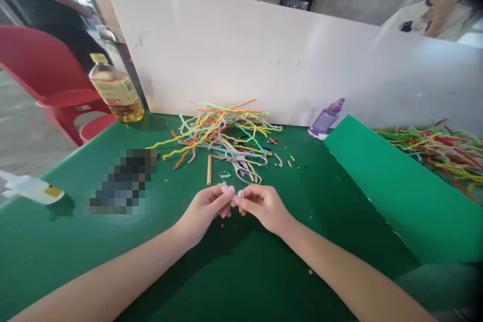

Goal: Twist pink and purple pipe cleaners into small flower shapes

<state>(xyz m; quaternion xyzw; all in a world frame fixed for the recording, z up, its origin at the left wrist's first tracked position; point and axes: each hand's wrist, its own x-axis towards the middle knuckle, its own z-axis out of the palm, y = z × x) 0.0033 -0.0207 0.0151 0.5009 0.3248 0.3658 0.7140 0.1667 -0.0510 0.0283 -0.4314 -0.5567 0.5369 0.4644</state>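
My left hand point(206, 211) and my right hand point(266, 206) meet over the green table, both closed in a pinch with their fingertips together. Between them is a small pale pink piece point(234, 200), mostly covered by the fingers, so its kind is unclear. Just beyond the hands lie scissors point(241, 165) with pale handles and a short wooden stick point(209, 170). Behind these spreads a heap of fuzzy coloured craft stems point(226, 128) in yellow, orange, mint and pink. Short cut bits point(279, 158) are scattered to the right of the heap.
A white-nozzled glue bottle point(35, 188), a blurred-out dark object point(123, 181) and an oil bottle point(116, 90) stand or lie left. A purple bottle point(325, 118), a green board point(403, 196) and more stems point(445, 156) are right. A white partition point(234, 50) closes the back.
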